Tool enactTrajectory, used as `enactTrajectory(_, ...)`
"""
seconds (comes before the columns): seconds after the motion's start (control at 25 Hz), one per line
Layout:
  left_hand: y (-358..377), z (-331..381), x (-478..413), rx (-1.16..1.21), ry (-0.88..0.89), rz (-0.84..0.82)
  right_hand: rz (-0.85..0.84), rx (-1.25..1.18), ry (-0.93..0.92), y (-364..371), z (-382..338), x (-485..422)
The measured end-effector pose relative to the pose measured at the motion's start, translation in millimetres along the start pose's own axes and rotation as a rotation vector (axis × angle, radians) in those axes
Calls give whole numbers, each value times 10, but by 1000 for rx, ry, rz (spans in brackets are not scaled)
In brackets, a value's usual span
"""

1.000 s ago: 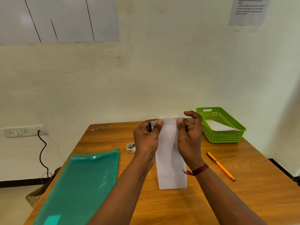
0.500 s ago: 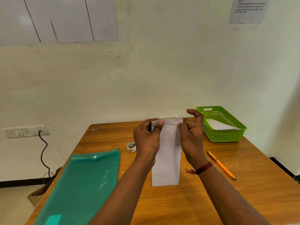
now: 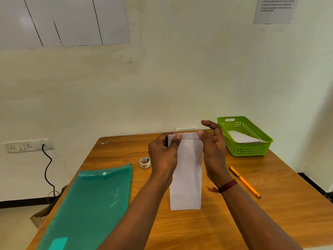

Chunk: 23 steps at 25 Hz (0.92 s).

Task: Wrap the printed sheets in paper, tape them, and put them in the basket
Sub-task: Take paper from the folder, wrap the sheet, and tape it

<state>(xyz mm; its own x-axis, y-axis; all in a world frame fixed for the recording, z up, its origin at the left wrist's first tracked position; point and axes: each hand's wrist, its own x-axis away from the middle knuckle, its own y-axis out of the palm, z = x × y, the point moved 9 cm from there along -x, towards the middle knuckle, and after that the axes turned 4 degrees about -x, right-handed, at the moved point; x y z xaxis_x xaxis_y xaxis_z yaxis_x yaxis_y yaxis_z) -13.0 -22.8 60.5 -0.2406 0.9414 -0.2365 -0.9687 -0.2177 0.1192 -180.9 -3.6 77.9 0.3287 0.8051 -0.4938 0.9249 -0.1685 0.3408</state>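
The folded white paper packet [image 3: 185,177] is held between both hands over the middle of the bench [image 3: 270,217]. Its far end is raised and its near edge points back toward the person; whether that edge rests on the wood cannot be told. A narrow flap is folded over along the far end.

The left grip [image 3: 163,156] pinches the flap's left corner, with the thumb flat on the front and the other fingers curled behind. The right grip [image 3: 212,147] pinches the flap's right corner with curled fingers, one finger lifted above the rest. A dark red thread [image 3: 225,186] circles that wrist.

Beyond and to the right of the right grip, close to it but apart, stands the green basket [image 3: 250,150] of slotted plastic. In it lies one white folded sheet [image 3: 241,138], tilted against the basket's far side.

Just to the left of the left grip, a small tape roll [image 3: 145,162] sits on the bench. Farther left and nearer the person lies a teal plastic folder [image 3: 90,204], snapped shut, its contents not visible. To the right of the right forearm lies an orange pen [image 3: 245,182].
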Motion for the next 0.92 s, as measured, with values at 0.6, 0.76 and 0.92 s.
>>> enactTrajectory(0.6, 13, -43, -51, 21, -6, -21, -38, 124, -46, -20, -7, -43)
enactTrajectory(0.76, -6, -28, -39, 35, 10, -13, -94, 115, -19, 6, 32, 8)
enactTrajectory(0.92, -65, -59, -87, 150, -27, 27, -177, 141, 182, -91, 307, 199)
